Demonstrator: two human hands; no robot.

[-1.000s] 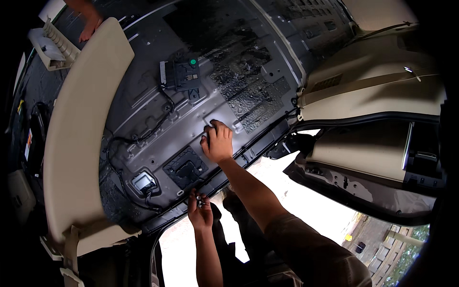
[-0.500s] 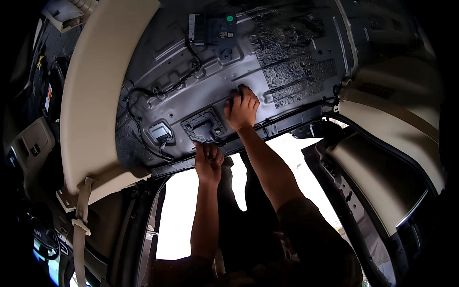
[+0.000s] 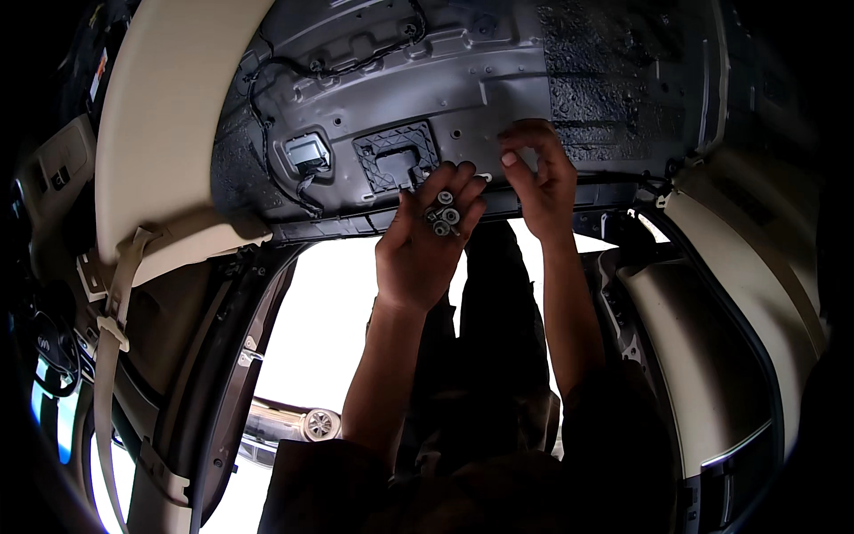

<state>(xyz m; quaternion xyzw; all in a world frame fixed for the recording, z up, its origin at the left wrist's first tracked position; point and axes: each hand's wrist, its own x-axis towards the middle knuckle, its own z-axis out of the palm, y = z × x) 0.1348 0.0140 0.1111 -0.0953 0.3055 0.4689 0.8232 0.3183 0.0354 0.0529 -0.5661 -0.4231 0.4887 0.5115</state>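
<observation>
My left hand point(image 3: 418, 240) is turned palm up with its fingers cupped. In it lie several small metal bolts point(image 3: 448, 216) with round flanged heads. To the right, my right hand point(image 3: 544, 182) is raised over the near edge of the metal floor, its thumb and forefinger curled with a gap between them. Nothing shows in that gap. Just beyond my left fingertips is a black ribbed square plate point(image 3: 396, 151) set on the metal floor point(image 3: 498, 93).
A silver box with a plug point(image 3: 309, 153) sits left of the plate, and a black wiring harness point(image 3: 258, 102) runs past it. The beige seat point(image 3: 147, 125) stands at left with a seat belt point(image 3: 111, 334). A beige-trimmed door point(image 3: 703, 311) is at right. A dark sill point(image 3: 356, 222) crosses the near side.
My left hand has turned palm up and spread, showing the bolts. My right hand has come back off the metal floor and moved right. The view has shifted nearer the sill.
</observation>
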